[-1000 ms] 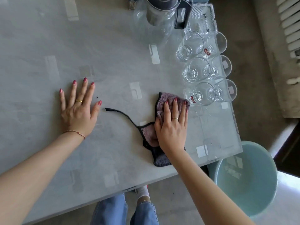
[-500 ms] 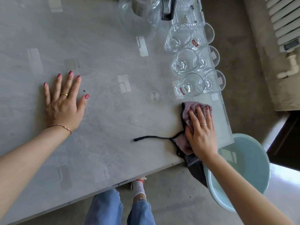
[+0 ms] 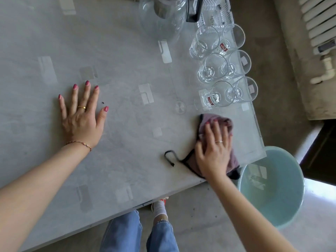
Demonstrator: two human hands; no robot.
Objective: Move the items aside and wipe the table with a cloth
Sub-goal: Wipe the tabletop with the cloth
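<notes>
A pinkish-grey cloth (image 3: 216, 119) with a dark hem lies near the front right corner of the pale grey table (image 3: 127, 151). My right hand (image 3: 214, 151) presses flat on top of it and covers most of it. A thin black strap (image 3: 170, 156) trails off the cloth to the left and curls into a loop. My left hand (image 3: 81, 120) rests flat on the tabletop at the left, fingers spread, holding nothing. Several clear drinking glasses (image 3: 221, 70) stand grouped along the right edge, just beyond the cloth.
A glass jug with a black handle (image 3: 163, 20) and a clear ridged tray (image 3: 216, 13) stand at the back right. A pale blue bucket (image 3: 272, 188) sits on the floor under the table's corner. A small dark speck (image 3: 103, 102) lies by my left thumb. A radiator (image 3: 320, 20) is far right.
My right hand swept the cloth rightward to the corner, then drew it back a little to the left. The strap has curled up. My left hand has stayed put.
</notes>
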